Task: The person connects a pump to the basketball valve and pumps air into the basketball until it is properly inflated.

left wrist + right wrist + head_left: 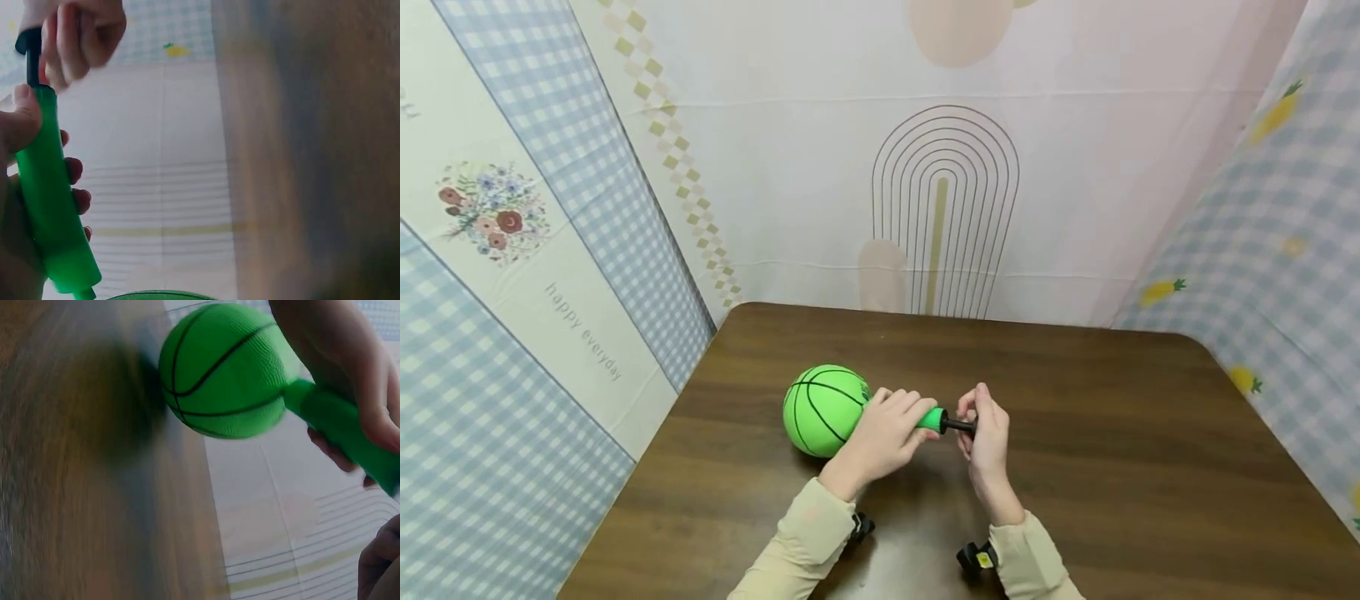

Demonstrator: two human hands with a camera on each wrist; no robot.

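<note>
In the head view, a bright green round ball with black seam lines [820,408] lay on a dark brown wood-grain table [1120,433], left of centre. The left hand [883,429] was closed around a green cylindrical hand pump [930,419], its fingers wrapped over the barrel just beside the ball. A thin black rod [958,425] stood out from the barrel's right end, and the right hand [990,437] was curled about that end of it. Both arms wore cream sleeves [811,521], with black wrist devices [977,557] beneath the cuffs. A pale printed cloth with nested arch lines [945,242] hung behind the table; a blue-and-white checked cloth with a flower bouquet [550,142] hung at the left. In the left wrist view, the left thumb lay along one side of the barrel and the fingertips showed on the other, a firm grip with no visible gap. The right hand was bent over a black handle [28,40] at the rod's top, its fingers hanging curled beside the rod; part of the rod was exposed. The ball's edge appeared at the bottom of this view. In the right wrist view, the pump's narrow end met the ball's pebbled surface. The right hand was cut off at the lower right, so its grip could not be told there.
</note>
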